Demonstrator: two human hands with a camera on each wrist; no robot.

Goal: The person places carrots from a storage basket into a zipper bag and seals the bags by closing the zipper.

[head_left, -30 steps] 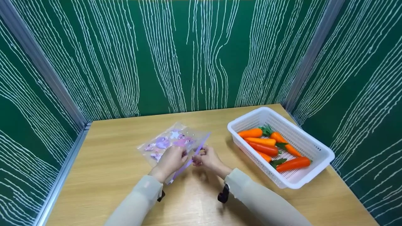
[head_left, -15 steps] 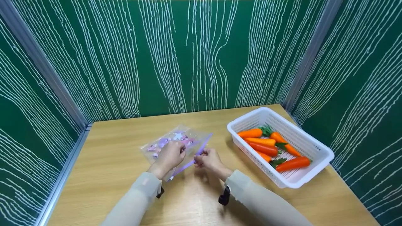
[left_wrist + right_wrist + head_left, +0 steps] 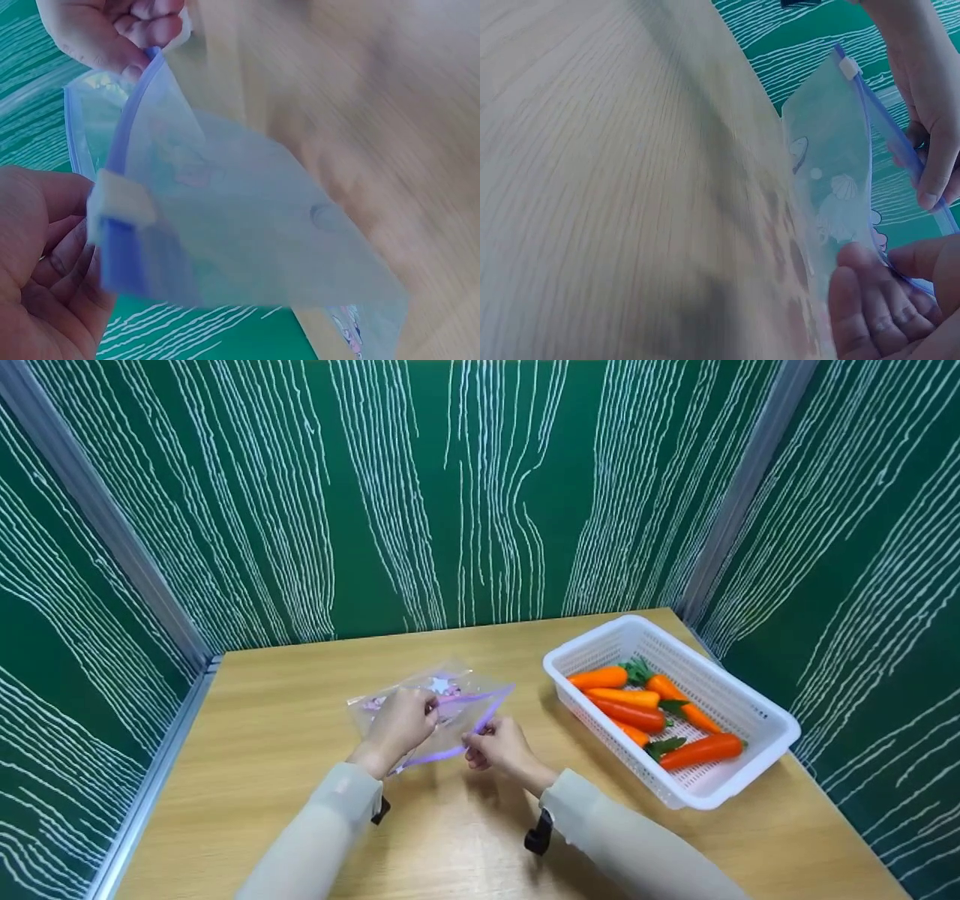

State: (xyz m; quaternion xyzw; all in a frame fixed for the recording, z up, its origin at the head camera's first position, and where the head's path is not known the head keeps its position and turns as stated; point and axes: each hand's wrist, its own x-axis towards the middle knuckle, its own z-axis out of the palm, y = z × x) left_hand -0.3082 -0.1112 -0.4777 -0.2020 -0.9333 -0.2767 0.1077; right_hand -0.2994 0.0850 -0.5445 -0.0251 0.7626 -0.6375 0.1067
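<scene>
Both hands hold a clear plastic slider bag (image 3: 450,733) with a purple zip edge and printed pictures, over the table. Its mouth gapes, the two purple strips standing apart. My left hand (image 3: 401,724) pinches the far strip, as the right wrist view shows. With thumb and fingers, my right hand (image 3: 499,746) pinches the near strip around its middle. A white slider (image 3: 848,68) sits at one end of the zip. In the left wrist view the slider shows large beside the left fingers (image 3: 71,259).
A white perforated basket (image 3: 784,727) stands to the right on the wooden table (image 3: 270,780). Inside lie several orange carrots (image 3: 604,678) and red pepper-shaped vegetables (image 3: 703,751) with green tops. Green panels (image 3: 480,495) with white wavy lines enclose the table's back and sides.
The purple strips, close together a second ago, have parted and the bag's mouth has widened. My left hand has shifted slightly left and away from my right hand, which stays nearly in place.
</scene>
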